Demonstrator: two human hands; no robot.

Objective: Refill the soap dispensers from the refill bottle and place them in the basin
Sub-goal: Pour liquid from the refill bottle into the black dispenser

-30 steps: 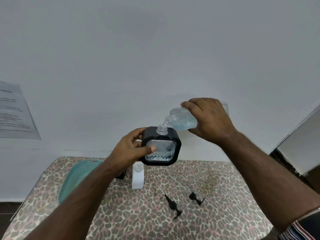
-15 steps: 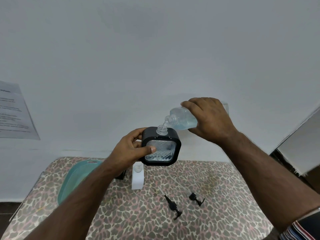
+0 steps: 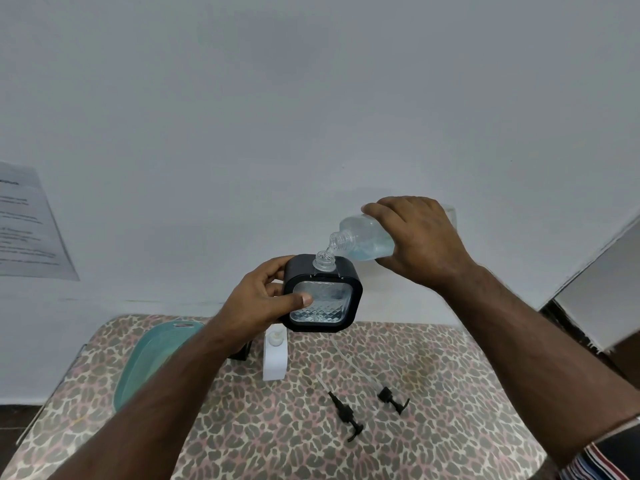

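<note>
My left hand (image 3: 258,299) grips a square black-framed clear soap dispenser (image 3: 323,296), held up above the table with its open neck on top. My right hand (image 3: 420,240) holds the clear refill bottle (image 3: 362,242) tilted down to the left, its mouth just above the dispenser's neck. Blue liquid lies in the bottle, and a thin stream runs from its mouth into the neck. A white dispenser (image 3: 275,355) without a pump stands on the table below. The teal basin (image 3: 145,362) lies at the table's left, partly behind my left arm.
Two black pump heads (image 3: 346,415) (image 3: 393,400) with clear tubes lie on the leopard-print tablecloth (image 3: 277,438) to the right of the white dispenser. A dark object (image 3: 240,355) shows behind my left wrist. A printed sheet (image 3: 26,223) hangs on the wall at left.
</note>
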